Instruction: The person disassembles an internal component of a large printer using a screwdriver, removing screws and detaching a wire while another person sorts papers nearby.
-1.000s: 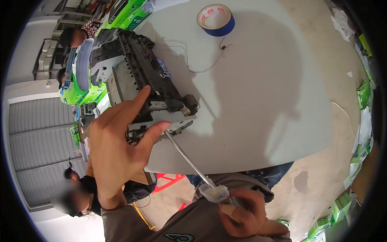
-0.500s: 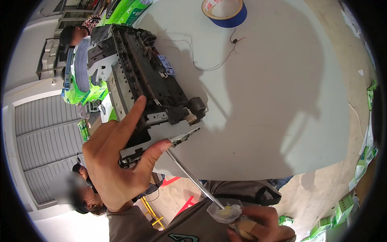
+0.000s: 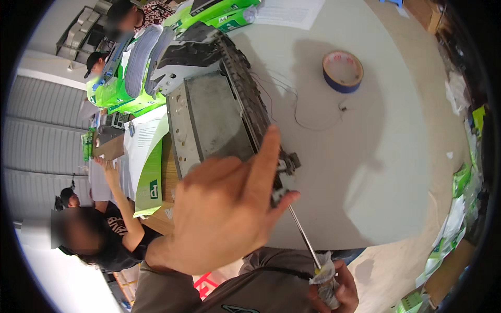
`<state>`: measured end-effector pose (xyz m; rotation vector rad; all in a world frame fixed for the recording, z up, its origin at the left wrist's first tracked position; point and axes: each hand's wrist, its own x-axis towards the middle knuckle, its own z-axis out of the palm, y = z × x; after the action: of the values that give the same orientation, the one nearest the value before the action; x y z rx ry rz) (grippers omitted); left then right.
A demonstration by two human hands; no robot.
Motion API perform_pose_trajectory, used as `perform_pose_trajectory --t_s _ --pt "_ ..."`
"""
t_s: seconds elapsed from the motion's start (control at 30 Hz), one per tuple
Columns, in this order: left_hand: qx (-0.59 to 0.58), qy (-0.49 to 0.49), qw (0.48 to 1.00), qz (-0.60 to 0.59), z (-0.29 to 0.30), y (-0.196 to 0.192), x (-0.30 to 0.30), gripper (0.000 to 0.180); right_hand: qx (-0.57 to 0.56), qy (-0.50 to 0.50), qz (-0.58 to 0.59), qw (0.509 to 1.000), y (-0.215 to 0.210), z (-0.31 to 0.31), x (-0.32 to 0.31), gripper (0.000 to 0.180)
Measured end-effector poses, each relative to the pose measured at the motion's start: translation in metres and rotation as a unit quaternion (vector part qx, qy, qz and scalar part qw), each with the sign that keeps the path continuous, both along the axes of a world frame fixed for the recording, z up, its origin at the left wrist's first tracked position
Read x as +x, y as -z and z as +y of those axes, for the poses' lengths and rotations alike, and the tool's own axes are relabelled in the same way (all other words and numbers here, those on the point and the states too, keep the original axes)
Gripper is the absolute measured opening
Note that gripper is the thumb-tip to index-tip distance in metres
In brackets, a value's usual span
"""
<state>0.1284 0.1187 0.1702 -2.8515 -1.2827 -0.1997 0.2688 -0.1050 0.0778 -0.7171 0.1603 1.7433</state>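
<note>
Left hand (image 3: 219, 214) was spread across the near end of the machine frame (image 3: 211, 109), index finger and thumb stretched out; whether its remaining fingers gripped the metal or only leaned on it could not be told, as they were hidden beneath the palm. The right hand (image 3: 336, 292) was closed around the plastic-wrapped handle of a screwdriver (image 3: 301, 229), just off the near edge of the grey surface (image 3: 402, 156). The frame stood along the left edge of that surface, its near end toward the near left corner; lying so close to the border, it might have skewed or tipped under a hard push without a firm brace. The screwdriver's thin shaft slanted from the near edge up toward the frame's corner, close by the thumb, so a slip of the tip could have jabbed that thumb or scraped the parts there. Loose plastic about the handle might have turned under the fingers and weakened the hold. A roll of blue tape (image 3: 336, 86) lay well apart, toward the far edge, and seemed little threat. Thin wire (image 3: 296, 107) curled between it and the frame, and could have snagged had the frame swung toward the right edge.
</note>
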Motion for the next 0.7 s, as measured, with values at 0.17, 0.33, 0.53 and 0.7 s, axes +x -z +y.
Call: perform_pose_trajectory --t_s 0.17,0.33,0.53,0.7 --pt "0.017 0.014 0.999 -0.043 0.003 0.008 -0.004 0.074 -0.011 -0.025 -0.257 0.966 -0.008 -0.003 -0.002 0.042" --pt "0.021 0.015 0.997 -0.077 0.004 0.008 0.001 0.060 -0.002 0.006 -0.439 0.898 -0.001 -0.012 -0.012 0.031" --pt "0.048 0.028 0.998 -0.039 0.006 0.020 -0.006 0.023 -0.096 -0.031 -0.283 0.954 -0.028 0.006 -0.006 0.030" --pt "0.131 0.079 0.988 -0.027 0.015 0.034 -0.015 0.029 -0.103 -0.003 0.005 0.995 -0.021 0.011 -0.002 0.049"
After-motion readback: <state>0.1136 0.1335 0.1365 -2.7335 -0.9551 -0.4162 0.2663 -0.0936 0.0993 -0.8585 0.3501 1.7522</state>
